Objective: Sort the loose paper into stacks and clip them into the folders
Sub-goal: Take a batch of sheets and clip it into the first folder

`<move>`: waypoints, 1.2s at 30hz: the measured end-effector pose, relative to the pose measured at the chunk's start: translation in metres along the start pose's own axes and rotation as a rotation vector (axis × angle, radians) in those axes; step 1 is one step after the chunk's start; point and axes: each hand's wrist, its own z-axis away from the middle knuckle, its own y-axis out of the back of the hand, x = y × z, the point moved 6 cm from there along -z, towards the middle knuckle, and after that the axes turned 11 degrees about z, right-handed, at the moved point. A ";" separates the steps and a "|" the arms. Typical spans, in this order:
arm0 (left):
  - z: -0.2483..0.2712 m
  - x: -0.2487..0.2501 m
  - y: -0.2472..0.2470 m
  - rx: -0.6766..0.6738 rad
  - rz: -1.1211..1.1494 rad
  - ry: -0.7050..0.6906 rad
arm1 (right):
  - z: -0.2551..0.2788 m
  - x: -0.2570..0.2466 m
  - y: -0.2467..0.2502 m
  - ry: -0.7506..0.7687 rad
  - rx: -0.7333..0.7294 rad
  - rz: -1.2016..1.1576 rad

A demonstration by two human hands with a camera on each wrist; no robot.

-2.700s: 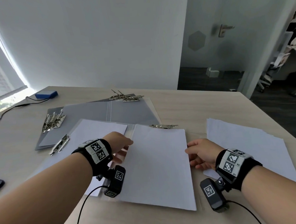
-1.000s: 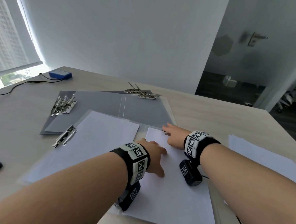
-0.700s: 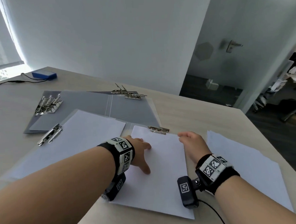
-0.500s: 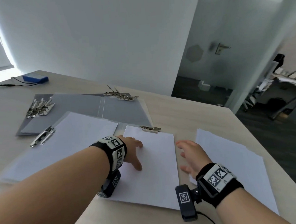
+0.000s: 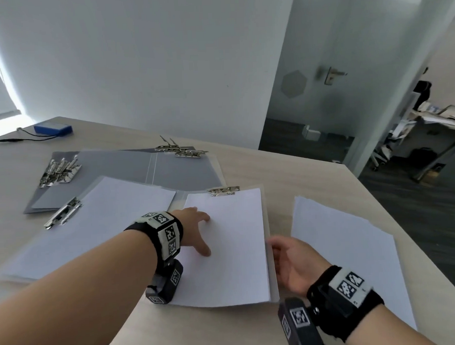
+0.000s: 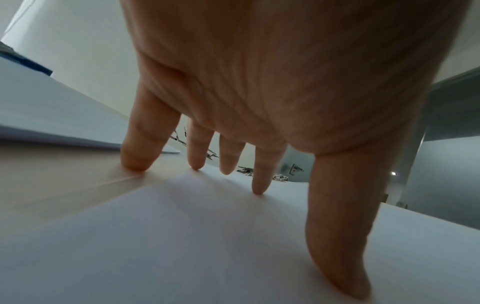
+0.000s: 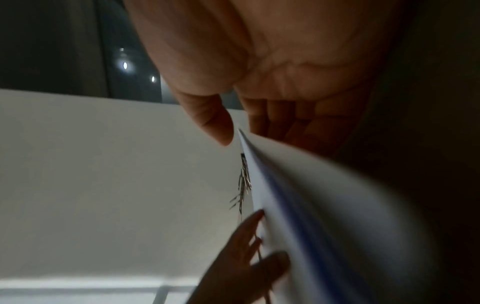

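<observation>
I sat at a pale wooden table in an office room with a white wall behind it. On the table before me lay an open clear folder, and on its right half rested a stack of white paper, its top edge under a metal clip. My left hand lay flat on that stack with the fingers straight and spread, the tips pressing the sheet and the little finger touching the table just off its edge. My right hand was at the stack's right edge; in the wrist view the thumb sat on top of the edge and the other fingers curled under it, pinching the sheets, which bowed up there. The folder's left half held a second stack under its own clip. To my right, apart from the folder, a loose pile of paper lay on the table. Behind the clear folder were grey folders, open, with clips at their far edge and left side. A blue box with a cable sat at the far left corner.
</observation>
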 end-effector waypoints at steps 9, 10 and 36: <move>0.018 -0.002 0.010 0.291 0.547 -0.120 | 0.010 -0.018 -0.008 0.345 -0.005 0.158; 0.022 0.000 0.013 0.358 0.645 -0.143 | 0.011 -0.027 -0.004 0.384 0.009 0.135; 0.010 0.075 0.010 0.373 1.214 -0.316 | 0.021 -0.040 0.129 0.353 0.217 -0.173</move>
